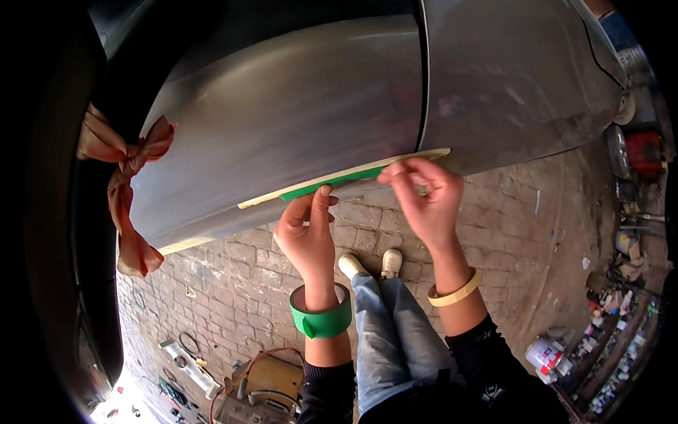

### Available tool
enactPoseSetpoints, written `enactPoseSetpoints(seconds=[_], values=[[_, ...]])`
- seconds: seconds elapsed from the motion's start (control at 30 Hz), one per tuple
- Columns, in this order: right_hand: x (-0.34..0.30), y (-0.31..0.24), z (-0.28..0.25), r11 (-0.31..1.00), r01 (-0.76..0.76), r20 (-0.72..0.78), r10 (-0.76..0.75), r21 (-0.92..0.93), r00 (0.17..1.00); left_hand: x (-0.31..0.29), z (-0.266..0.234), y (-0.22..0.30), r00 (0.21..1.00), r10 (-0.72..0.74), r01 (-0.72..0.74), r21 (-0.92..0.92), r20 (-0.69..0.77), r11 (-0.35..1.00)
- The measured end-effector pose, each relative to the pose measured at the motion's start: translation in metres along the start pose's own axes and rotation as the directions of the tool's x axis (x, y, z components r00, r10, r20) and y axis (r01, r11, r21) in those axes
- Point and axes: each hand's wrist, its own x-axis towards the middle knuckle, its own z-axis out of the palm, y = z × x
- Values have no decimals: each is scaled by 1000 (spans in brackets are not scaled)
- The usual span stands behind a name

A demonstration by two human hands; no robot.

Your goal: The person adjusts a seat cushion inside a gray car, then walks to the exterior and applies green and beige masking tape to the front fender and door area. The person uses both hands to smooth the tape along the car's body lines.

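A strip of green masking tape [353, 177] lies along the lower edge of a dull grey car door [304, 99], over a longer cream masking tape strip [263, 200]. My left hand [305, 225] has its thumb pressed to the green strip near its left end, fingers curled below. At the strip's right end, my right hand [429, 201] is closed in a pinch; motion slightly blurs its fingertips. Around my left wrist hangs a wide green tape roll [322, 324]. A narrow cream tape roll [455, 290] circles my right wrist.
An orange cloth [131, 177] is knotted at the car's left. Below lies brick paving [508, 212]. A tan box-shaped machine [258, 385] with a hose stands lower left. At right are a white bucket [544, 353], a red container [644, 152] and scattered small items.
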Motion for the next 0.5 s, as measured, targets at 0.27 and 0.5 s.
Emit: enactPoseSetpoints(seconds=[0.27,0.5], values=[[-2,7,-36,995,-62,-145,72,74,987,-1,1,-4,999,-32,33,-66,13,997],[-3,26,-24,997,-64,-251,49,-53,967,0,5,-2,995,-79,87,-135,64,987]])
